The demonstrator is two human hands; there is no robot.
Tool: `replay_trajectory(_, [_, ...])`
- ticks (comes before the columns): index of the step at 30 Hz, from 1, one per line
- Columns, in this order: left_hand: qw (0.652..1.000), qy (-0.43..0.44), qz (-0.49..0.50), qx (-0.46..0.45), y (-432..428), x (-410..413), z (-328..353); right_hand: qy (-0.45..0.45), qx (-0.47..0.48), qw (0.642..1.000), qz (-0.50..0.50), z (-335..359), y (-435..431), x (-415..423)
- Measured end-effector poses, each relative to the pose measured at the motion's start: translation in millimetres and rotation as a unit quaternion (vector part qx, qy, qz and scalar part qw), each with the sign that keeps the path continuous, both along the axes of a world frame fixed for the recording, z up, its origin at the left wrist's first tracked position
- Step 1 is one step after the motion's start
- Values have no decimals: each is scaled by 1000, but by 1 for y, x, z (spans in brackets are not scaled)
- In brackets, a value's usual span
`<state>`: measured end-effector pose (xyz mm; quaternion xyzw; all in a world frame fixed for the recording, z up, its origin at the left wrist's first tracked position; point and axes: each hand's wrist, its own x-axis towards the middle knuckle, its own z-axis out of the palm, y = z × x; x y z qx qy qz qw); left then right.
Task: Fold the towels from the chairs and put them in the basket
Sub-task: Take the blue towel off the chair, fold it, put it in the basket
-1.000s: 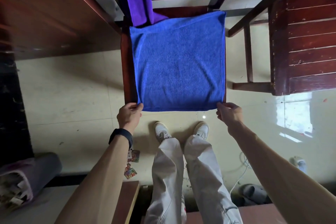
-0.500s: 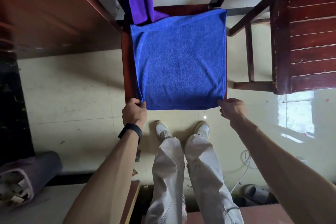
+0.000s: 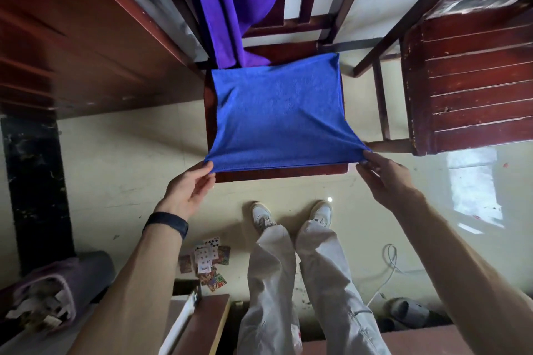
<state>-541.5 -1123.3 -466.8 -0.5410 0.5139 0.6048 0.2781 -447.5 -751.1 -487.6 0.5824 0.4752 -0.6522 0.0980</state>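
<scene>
A blue towel point(image 3: 277, 115) lies spread over the seat of a dark red wooden chair point(image 3: 282, 174) in the middle of the view. My left hand point(image 3: 191, 184) pinches its near left corner. My right hand point(image 3: 383, 174) pinches its near right corner, and both corners are lifted off the seat and pulled outward. A purple towel point(image 3: 230, 6) hangs over the chair's back, its end touching the seat behind the blue towel. No basket is in view.
A second wooden chair point(image 3: 467, 89) stands at the right and a wooden table point(image 3: 72, 37) at the left. My legs and white shoes point(image 3: 291, 215) are just in front of the chair. Playing cards point(image 3: 209, 264), a white cable and slippers lie on the tiled floor.
Both hands have lifted the towel's near corners and drawn them outward and toward me, so the front edge now sags and stretches. The view has tilted and shows more of the floor.
</scene>
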Motion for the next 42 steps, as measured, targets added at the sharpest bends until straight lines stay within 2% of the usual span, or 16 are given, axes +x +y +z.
replay_trajectory(6, [998,44,5,37,4,-11,108,0,-55,997,-48,101,19,-5])
replay_trajectory(7, [998,48,-18,32,6,-12,124,-3,-60,997,-39,115,21,-5])
replay_trajectory(9, [990,57,-127,8,7,-12,148,-3,-77,996,-36,140,23,-3])
replay_trajectory(14, [942,121,-310,-49,10,-10,205,-25,-139,989,-44,193,29,4])
replay_trajectory(16, [884,152,-432,-95,11,-8,226,-34,-119,992,-12,209,26,7])
replay_trajectory(18, [788,171,-563,-179,9,-4,236,-25,-83,996,30,219,22,10])
replay_trajectory(20, [717,205,-614,-261,9,-1,245,-7,-75,996,44,236,15,12])
replay_trajectory(23, [671,269,-610,-324,7,-1,254,36,-51,996,65,255,7,17])
replay_trajectory(25, [652,305,-605,-340,5,-3,261,45,40,985,159,263,2,22])
replay_trajectory(26, [649,319,-598,-345,4,-4,266,43,122,959,253,266,0,24])
replay_trajectory(28, [639,344,-588,-358,0,-7,275,43,282,859,426,273,-3,26])
replay_trajectory(29, [632,355,-584,-365,-2,-8,278,60,336,817,465,276,-3,26])
replay_trajectory(32, [606,387,-580,-384,-10,-12,286,133,412,746,506,283,4,21])
replay_trajectory(36, [521,422,-613,-418,-21,-18,294,155,501,620,584,289,18,9])
replay_trajectory(39, [465,434,-619,-461,-27,-24,297,168,562,621,519,304,25,-4])
replay_trajectory(42, [435,443,-611,-492,-28,-24,306,180,595,599,505,317,26,-12])
